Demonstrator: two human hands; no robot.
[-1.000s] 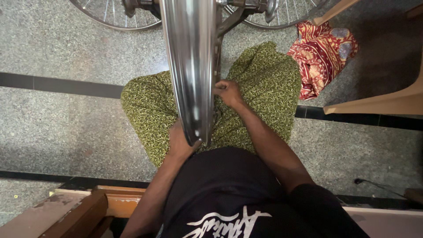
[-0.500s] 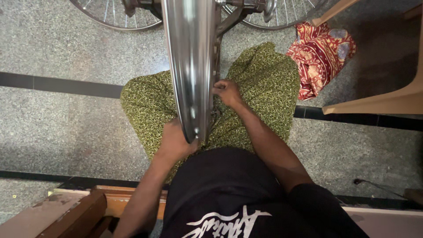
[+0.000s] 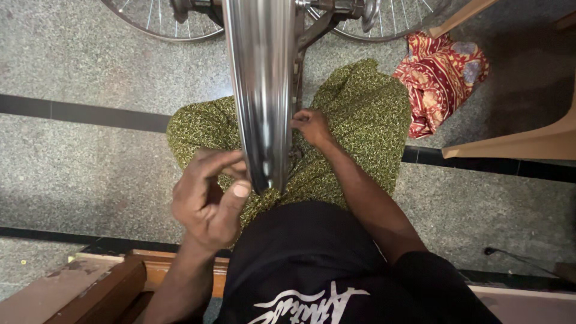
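A shiny metal bicycle wheel rim (image 3: 259, 90) stands edge-on in front of me, over my lap in green patterned cloth (image 3: 360, 114). My left hand (image 3: 207, 201) is raised just left of the rim's near end, fingers loosely curled, thumb out, index finger reaching toward the rim, nothing visible in it. My right hand (image 3: 311, 125) is pressed to the rim's right side, its fingers curled onto it beside the dark frame piece (image 3: 312, 30). What the fingertips pinch there is hidden.
Spoked wheels (image 3: 150, 18) lie on the speckled stone floor at the top. A red patterned cloth (image 3: 441, 78) lies right of my knee, next to a tan plastic chair (image 3: 516, 141). A wooden board (image 3: 90, 288) sits at the lower left. A thin black cable (image 3: 516, 258) runs lower right.
My left hand has come off the rim's near end, risen toward the camera and moved left, its fingers uncurling. The right hand has stayed on the rim's right side.
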